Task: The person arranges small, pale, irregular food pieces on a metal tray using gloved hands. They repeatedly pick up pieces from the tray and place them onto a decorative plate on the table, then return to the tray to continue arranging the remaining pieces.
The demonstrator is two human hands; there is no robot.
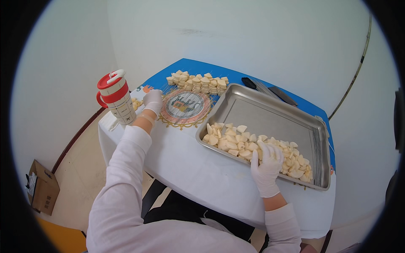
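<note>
My left hand (153,100), in a white glove, is just right of a cream tumbler (121,106) with a red lid and handle, beside a small heap of pale pieces (136,103); whether it holds anything cannot be told. My gloved right hand (268,164) rests on pale, wedge-shaped food slices (231,138) along the near side of a steel tray (272,106); its fingertips are among the slices. Thin skewers (316,151) lie at the tray's right end. Beyond the tray's left corner, skewered slices (197,83) lie in a stacked row.
A printed cloth (196,177) covers the table. Behind the tray lie a black object (249,83), a bundle of thin sticks (264,88) and a dark flat blade-like thing (282,95). A cardboard box (46,189) stands on the floor at left. Walls rise behind the table.
</note>
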